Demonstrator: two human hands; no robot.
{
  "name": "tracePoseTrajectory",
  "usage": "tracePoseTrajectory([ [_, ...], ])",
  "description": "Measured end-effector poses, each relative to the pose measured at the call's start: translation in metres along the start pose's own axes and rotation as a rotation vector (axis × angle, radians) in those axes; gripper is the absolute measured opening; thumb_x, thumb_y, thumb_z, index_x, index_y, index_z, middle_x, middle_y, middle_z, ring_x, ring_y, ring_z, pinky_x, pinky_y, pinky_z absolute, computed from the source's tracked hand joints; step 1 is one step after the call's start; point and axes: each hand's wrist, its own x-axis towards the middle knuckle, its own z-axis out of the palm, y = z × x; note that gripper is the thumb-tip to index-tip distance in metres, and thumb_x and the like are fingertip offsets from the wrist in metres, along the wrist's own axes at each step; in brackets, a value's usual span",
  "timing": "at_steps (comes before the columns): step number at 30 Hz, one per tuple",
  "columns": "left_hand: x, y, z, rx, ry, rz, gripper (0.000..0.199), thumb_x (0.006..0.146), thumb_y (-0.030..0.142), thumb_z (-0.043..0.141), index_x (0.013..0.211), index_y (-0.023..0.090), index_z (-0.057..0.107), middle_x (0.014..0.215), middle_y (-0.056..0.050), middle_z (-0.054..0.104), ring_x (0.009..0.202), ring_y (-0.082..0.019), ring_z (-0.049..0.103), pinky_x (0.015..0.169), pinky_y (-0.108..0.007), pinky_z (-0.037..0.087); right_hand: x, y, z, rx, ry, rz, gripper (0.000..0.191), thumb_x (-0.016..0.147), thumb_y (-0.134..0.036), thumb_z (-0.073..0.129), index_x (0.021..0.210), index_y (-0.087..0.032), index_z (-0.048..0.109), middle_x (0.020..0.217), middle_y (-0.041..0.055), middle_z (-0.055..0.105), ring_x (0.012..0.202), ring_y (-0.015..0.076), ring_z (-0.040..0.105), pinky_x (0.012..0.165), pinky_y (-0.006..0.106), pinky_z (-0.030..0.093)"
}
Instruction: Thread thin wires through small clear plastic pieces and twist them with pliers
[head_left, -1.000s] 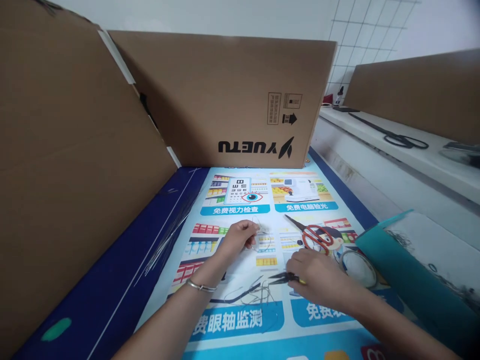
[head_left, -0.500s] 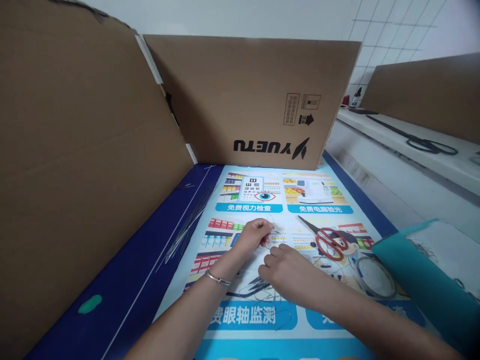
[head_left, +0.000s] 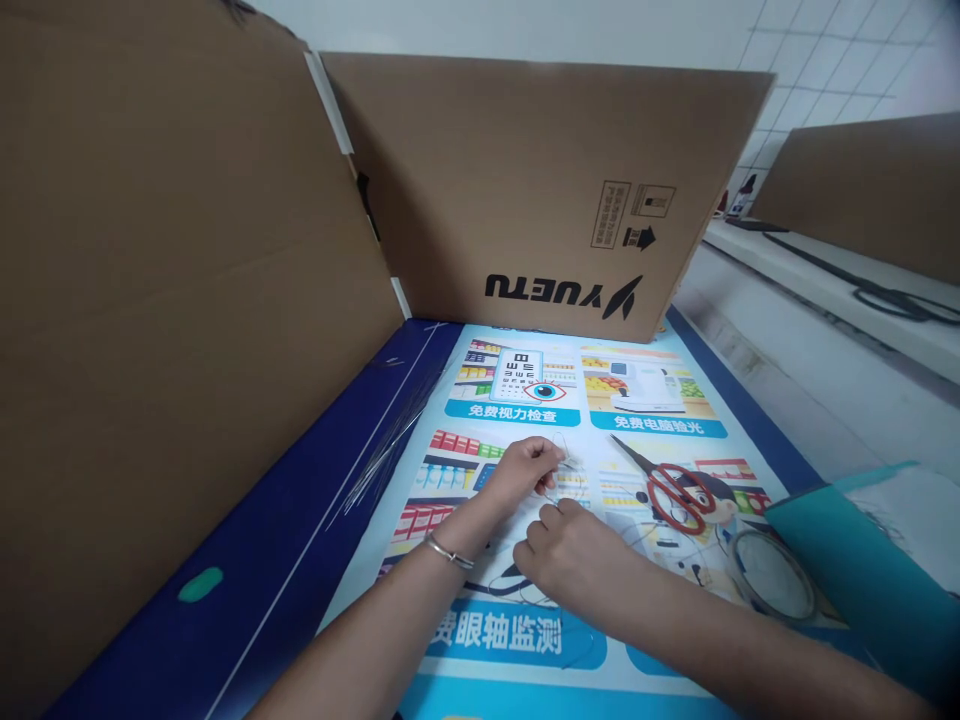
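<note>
My left hand (head_left: 529, 466), a metal bangle on its wrist, pinches a thin wire (head_left: 571, 463) between thumb and fingertips. Faint strands of the wire loop out past those fingers. Just below and to the right, my right hand (head_left: 559, 545) is closed, its fingertips on a lower stretch of the same wire. The two hands stay a small gap apart over the printed poster. Dark loose wire bits lie partly hidden beneath the right hand. Red-handled scissors (head_left: 679, 497) rest open to the right of the hands.
A roll of clear tape (head_left: 772, 575) lies right of the scissors, beside a teal box (head_left: 862, 560). Straight wires (head_left: 382, 450) lie on the blue cloth at left. Cardboard panels (head_left: 540, 200) wall off the back and left. A white ledge (head_left: 832, 270) runs along the right.
The view has shifted, so the scene sits slightly further right. The right hand has drawn a little down and away from the left, which keeps its pinch.
</note>
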Motion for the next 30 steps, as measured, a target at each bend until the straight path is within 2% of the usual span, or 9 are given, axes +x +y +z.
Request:
tracePoseTrajectory([
  [5,-0.001,0.002,-0.001,-0.004,0.005,-0.017,0.026,0.073,0.04,0.06,0.066,0.016,0.057,0.048,0.002,0.053,0.041,-0.008,0.045,0.041,-0.019,0.035,-0.015,0.01,0.009,0.083,0.112,0.142,0.01,0.08,-0.009,0.051,0.076,-0.018,0.051,0.071,0.0036,0.059,0.068,0.0184,0.048,0.06,0.03,0.03],
  [11,-0.003,0.005,0.003,-0.018,0.025,-0.05,0.025,0.072,0.04,0.061,0.067,0.016,0.055,0.048,0.002,0.054,0.04,-0.009,0.046,0.041,-0.02,0.037,-0.05,0.034,0.011,0.121,0.314,0.494,0.012,0.077,-0.01,0.054,0.07,-0.019,0.05,0.069,0.0017,0.056,0.07,0.0178,0.047,0.063,0.029,0.03],
  [16,-0.009,0.01,0.014,-0.024,0.016,-0.105,0.026,0.072,0.04,0.062,0.066,0.017,0.053,0.048,0.003,0.053,0.039,-0.009,0.047,0.039,-0.02,0.038,-0.078,0.055,0.017,0.186,0.371,0.733,0.007,0.078,-0.012,0.054,0.075,-0.018,0.053,0.075,0.0026,0.057,0.076,0.018,0.051,0.065,0.027,0.032],
  [21,-0.018,0.017,0.027,-0.02,0.014,-0.154,0.027,0.072,0.042,0.062,0.066,0.017,0.052,0.048,0.002,0.055,0.037,-0.008,0.047,0.039,-0.019,0.038,-0.091,0.065,0.029,0.215,0.389,0.867,0.005,0.08,-0.014,0.054,0.077,-0.018,0.053,0.078,0.0033,0.059,0.078,0.0187,0.053,0.066,0.027,0.035],
  [30,-0.03,0.024,0.043,-0.049,-0.055,-0.224,0.028,0.072,0.041,0.064,0.065,0.017,0.053,0.047,0.001,0.055,0.04,-0.009,0.048,0.04,-0.019,0.037,-0.092,0.072,0.044,0.232,0.437,0.981,0.005,0.076,-0.013,0.056,0.078,-0.018,0.055,0.077,0.0031,0.06,0.081,0.0195,0.054,0.069,0.028,0.037],
])
